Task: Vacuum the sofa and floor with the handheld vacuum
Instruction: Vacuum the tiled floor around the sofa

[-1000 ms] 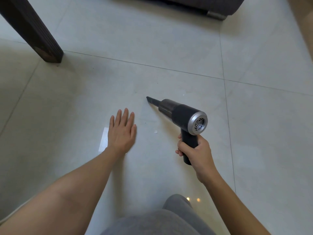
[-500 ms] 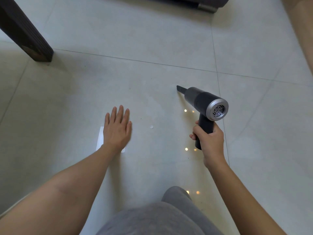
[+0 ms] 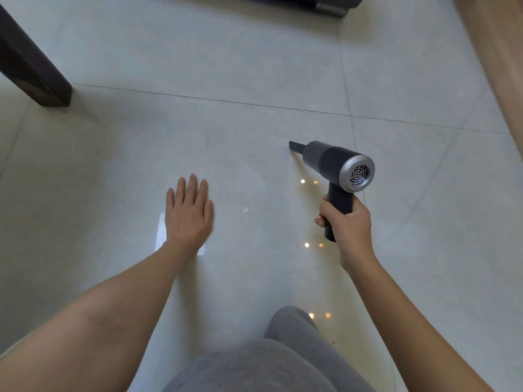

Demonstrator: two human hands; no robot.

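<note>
No writing or brand shows on the handheld vacuum, right of centre, its nozzle angled toward the floor. The right hand grips its handle; the left hand lies flat, fingers straight, partly covering a white sheet. Bare tile stretches between a dark furniture leg at upper left and the sofa base at the top edge.

I see a pale tiled floor. My left hand rests flat on it, fingers straight, over a white paper sheet. A small white scrap lies just right of that hand, and a dark furniture leg stands far up-left.
</note>
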